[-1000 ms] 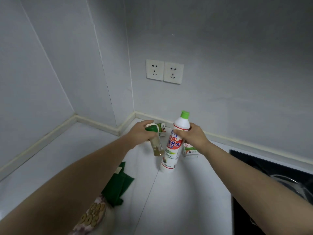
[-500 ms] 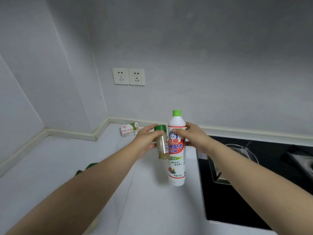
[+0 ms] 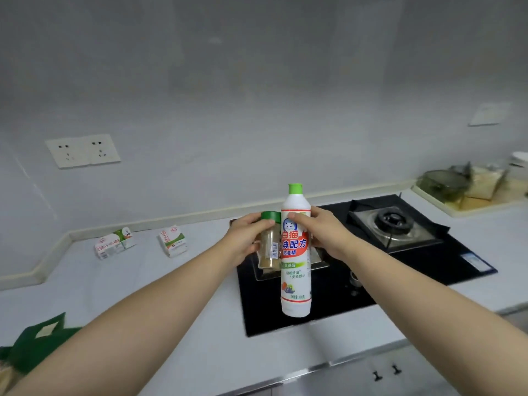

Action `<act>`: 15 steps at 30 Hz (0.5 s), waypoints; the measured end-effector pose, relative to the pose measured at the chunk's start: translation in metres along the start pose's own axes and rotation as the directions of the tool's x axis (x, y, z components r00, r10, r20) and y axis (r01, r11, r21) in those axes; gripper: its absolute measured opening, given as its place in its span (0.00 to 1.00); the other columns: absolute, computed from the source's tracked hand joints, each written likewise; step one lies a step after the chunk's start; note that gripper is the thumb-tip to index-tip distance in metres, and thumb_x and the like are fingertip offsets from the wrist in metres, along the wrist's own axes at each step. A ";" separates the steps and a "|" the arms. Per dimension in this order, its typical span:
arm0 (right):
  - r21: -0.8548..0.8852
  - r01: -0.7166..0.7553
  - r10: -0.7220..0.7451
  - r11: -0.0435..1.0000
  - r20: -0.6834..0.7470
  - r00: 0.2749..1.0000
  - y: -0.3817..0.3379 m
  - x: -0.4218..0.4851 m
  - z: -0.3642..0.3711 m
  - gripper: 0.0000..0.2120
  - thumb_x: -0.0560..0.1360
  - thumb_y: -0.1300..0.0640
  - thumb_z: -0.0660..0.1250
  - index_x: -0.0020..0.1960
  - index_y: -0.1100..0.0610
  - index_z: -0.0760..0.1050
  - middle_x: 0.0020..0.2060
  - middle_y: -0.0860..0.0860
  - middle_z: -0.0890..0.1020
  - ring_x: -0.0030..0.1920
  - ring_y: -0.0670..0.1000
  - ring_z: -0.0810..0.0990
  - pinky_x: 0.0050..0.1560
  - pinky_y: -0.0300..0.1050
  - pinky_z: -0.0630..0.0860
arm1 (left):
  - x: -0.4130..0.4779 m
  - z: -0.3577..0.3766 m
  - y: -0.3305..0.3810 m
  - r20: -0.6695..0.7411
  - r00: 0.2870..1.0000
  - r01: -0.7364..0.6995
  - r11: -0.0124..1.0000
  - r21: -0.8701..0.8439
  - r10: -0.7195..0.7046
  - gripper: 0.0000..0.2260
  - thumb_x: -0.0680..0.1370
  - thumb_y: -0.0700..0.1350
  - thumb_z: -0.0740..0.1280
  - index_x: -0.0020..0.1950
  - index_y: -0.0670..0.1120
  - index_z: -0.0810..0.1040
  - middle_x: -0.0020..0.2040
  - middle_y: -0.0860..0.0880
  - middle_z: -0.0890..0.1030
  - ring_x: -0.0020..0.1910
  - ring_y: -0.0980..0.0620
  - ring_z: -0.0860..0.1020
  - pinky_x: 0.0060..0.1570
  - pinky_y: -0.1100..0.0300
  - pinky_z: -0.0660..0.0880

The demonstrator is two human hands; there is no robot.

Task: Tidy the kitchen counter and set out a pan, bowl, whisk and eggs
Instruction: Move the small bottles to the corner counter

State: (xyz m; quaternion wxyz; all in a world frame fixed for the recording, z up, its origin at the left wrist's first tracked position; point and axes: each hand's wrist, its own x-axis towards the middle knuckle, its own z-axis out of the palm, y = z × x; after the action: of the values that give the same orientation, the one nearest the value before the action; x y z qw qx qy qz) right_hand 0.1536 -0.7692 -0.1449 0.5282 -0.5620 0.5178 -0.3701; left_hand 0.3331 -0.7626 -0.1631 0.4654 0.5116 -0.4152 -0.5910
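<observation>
My left hand [image 3: 245, 238] grips a small clear spice jar [image 3: 270, 247] with a green lid and tan powder inside. Right beside it my right hand [image 3: 323, 232] grips a tall white dish-soap bottle [image 3: 295, 270] with a green cap and a red label. Both are held upright in the air above the left part of the black gas hob [image 3: 400, 270]. No pan, bowl, whisk or eggs are visible.
Two small white cartons [image 3: 114, 242] [image 3: 173, 241] lie on the white counter [image 3: 143, 295] near the back wall. A green bag [image 3: 34, 341] sits at the lower left. A burner [image 3: 393, 221] is on the hob. A tray with cluttered items [image 3: 468, 187] stands far right.
Both hands have carried the jar and the bottle to the right, away from the counter corner, and now hold them over the hob. The view has swung right with them.
</observation>
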 end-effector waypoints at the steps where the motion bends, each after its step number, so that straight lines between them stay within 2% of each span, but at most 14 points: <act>1: 0.017 -0.009 0.009 1.000 -0.034 0.999 0.005 -0.008 -0.024 0.11 0.73 0.50 0.70 0.53 0.53 0.76 0.47 0.53 0.84 0.49 0.53 0.83 0.54 0.54 0.79 | 0.002 0.025 -0.002 0.034 0.999 0.002 1.000 0.008 -0.002 0.15 0.76 0.39 0.68 0.63 0.43 0.76 0.53 0.44 0.82 0.49 0.48 0.81 0.47 0.54 0.80; 6: 0.055 -0.054 0.063 0.997 -0.180 0.982 0.036 -0.053 -0.147 0.15 0.73 0.50 0.70 0.57 0.56 0.76 0.47 0.54 0.84 0.47 0.53 0.84 0.50 0.50 0.80 | 0.007 0.160 -0.018 0.165 0.985 0.041 0.999 0.027 -0.045 0.14 0.76 0.39 0.67 0.62 0.41 0.76 0.52 0.44 0.82 0.48 0.49 0.81 0.44 0.56 0.80; 11: 0.066 -0.079 0.095 0.995 -0.298 0.950 0.066 -0.093 -0.255 0.15 0.73 0.49 0.70 0.56 0.54 0.75 0.47 0.53 0.84 0.48 0.53 0.83 0.52 0.52 0.79 | 0.011 0.280 -0.032 0.269 0.961 0.031 0.995 0.096 -0.056 0.11 0.76 0.41 0.68 0.58 0.43 0.79 0.48 0.46 0.83 0.45 0.51 0.82 0.42 0.59 0.79; 15: 0.074 -0.092 0.114 0.993 -0.394 0.912 0.087 -0.123 -0.334 0.15 0.73 0.48 0.70 0.56 0.55 0.74 0.47 0.54 0.83 0.47 0.54 0.83 0.49 0.50 0.80 | 0.015 0.371 -0.041 0.371 0.926 0.026 0.991 0.130 -0.073 0.09 0.77 0.40 0.68 0.57 0.43 0.79 0.47 0.47 0.83 0.45 0.52 0.81 0.42 0.60 0.79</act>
State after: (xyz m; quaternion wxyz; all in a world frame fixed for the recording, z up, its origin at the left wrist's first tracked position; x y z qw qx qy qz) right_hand -0.2082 -0.7112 -0.1580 0.4459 -0.4326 0.6328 -0.4621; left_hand -0.0408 -0.7631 -0.1570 0.3303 0.4273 -0.5190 -0.6626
